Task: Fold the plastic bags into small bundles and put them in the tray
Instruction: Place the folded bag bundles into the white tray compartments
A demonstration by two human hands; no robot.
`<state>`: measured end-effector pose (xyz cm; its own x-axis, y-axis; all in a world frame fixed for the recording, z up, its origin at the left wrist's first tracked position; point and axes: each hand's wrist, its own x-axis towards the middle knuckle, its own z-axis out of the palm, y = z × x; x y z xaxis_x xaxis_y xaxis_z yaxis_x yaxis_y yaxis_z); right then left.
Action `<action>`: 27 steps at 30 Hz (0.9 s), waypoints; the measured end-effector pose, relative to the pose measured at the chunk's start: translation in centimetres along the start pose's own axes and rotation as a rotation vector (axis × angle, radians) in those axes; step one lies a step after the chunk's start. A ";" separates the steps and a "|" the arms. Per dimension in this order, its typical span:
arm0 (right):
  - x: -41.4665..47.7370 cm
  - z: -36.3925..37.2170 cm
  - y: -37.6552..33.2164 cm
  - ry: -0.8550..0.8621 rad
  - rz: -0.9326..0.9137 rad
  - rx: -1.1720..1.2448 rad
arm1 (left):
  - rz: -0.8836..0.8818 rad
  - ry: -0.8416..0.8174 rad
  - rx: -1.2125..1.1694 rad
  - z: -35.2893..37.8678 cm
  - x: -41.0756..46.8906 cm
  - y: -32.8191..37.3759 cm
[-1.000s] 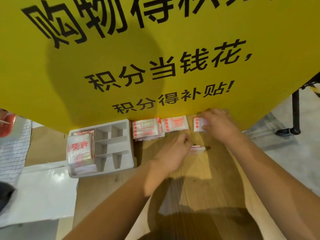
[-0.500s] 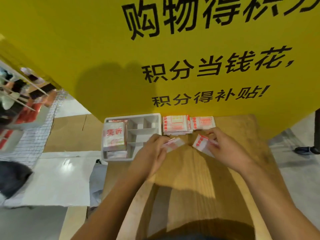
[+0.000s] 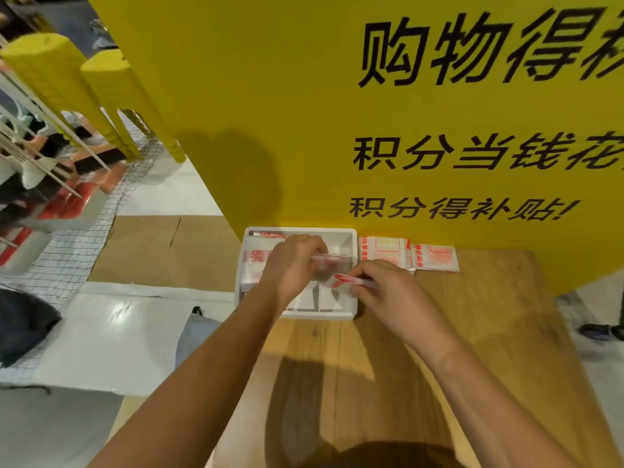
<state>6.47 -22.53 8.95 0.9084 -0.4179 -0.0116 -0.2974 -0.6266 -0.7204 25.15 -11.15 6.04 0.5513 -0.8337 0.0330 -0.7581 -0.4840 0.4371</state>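
Step in hand looks like placing, not folding. The left hand (image 3: pixel 290 268) pinches a small folded white-and-red plastic bag bundle (image 3: pixel 332 265) over the middle of the white moulded compartment tray (image 3: pixel 304 230). The right hand (image 3: pixel 398 295) pinches a second folded bundle (image 3: pixel 351 282) at the tray's right side. Both grips are closed on their bundles, and neither bundle looks seated (motion blur, can't tell if either touches a divider). The tray's left compartment already holds a stack of folded bags (image 3: pixel 254 265). On the light wooden table (image 3: pixel 489 315), against the yellow printed board (image 3: pixel 287 113), lie a first table stack (image 3: pixel 385 253) just right of the tray and a second table stack (image 3: pixel 437 260) beside it. The next move probably calls for lowering each bundle flat into a free compartment, then releasing without the fold springing open.
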 end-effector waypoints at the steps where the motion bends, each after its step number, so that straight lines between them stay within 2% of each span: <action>1: 0.4 0.2 -0.2 0.010 -0.016 -0.013 | 0.019 0.014 0.017 0.2 0.1 -0.3; 6: 2.5 1.6 -0.3 0.035 -0.023 -0.113 | 0.073 0.044 0.113 1.0 0.7 -2.0; 11: 4.7 3.2 -0.2 0.054 -0.072 -0.252 | 0.135 0.053 0.110 0.3 0.7 -3.1; 19: 7.4 5.6 -1.1 0.217 -0.070 -0.347 | 0.173 0.086 0.086 -1.5 -0.1 -5.0; 27: 8.1 7.7 -0.4 0.148 -0.014 -0.343 | 0.153 0.125 0.057 -2.9 -1.7 -5.2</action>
<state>16.23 -20.60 3.81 0.8681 -0.4828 0.1150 -0.3895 -0.8064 -0.4449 29.15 -6.41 6.28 0.4642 -0.8609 0.2083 -0.8531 -0.3713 0.3666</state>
